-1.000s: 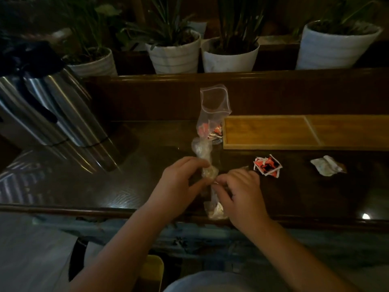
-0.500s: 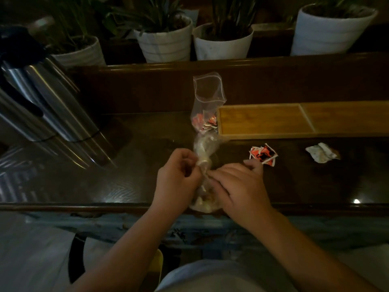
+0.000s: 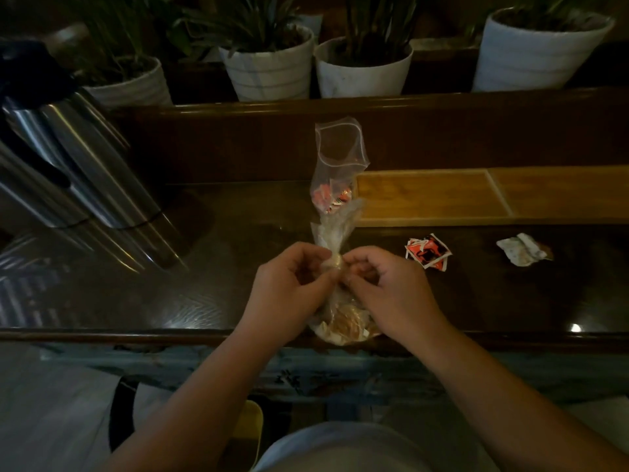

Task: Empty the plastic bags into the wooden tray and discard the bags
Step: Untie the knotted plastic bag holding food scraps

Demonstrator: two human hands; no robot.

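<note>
A knotted clear plastic bag (image 3: 343, 323) with pale and golden packets lies at the table's near edge. My left hand (image 3: 289, 287) and my right hand (image 3: 388, 287) both pinch its twisted neck, fingertips meeting at the knot. Behind them stands a zip bag (image 3: 340, 165) with red and orange packets at its bottom, its mouth gaping. The wooden tray (image 3: 425, 221) lies just right of that bag, with two compartments and nothing in them.
A pile of red sachets (image 3: 429, 255) and a crumpled white wrapper (image 3: 522, 253) lie on the dark table in front of the tray. Steel thermos flasks (image 3: 78, 165) stand at the left. White plant pots (image 3: 362, 71) line the ledge behind.
Both hands have shifted up the bag's neck and now pinch the knot from each side. The bag's filled bottom shows more between my wrists.
</note>
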